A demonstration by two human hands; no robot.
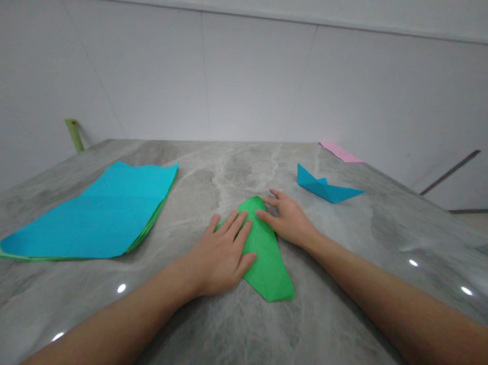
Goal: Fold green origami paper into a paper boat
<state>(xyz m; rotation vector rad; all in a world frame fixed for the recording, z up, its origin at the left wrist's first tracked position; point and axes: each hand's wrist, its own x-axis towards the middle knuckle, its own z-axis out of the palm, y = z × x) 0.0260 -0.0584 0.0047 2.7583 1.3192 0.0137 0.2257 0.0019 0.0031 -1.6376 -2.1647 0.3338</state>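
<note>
A folded sheet of green paper (267, 264) lies on the grey marbled table in front of me. My left hand (225, 253) rests flat on its left side, fingers stretched out and covering part of it. At the paper's far right edge is my right hand (285, 217), its fingers apart, with the thumb on the paper and the other fingertips by the edge. Beyond my right hand stands a blue paper boat (328, 190).
To the left lies a stack of large paper sheets (97, 212), blue on top with green beneath. A pink paper (340, 152) sits at the table's back right corner. A white wall (250, 78) rises behind the marbled tabletop (226, 335).
</note>
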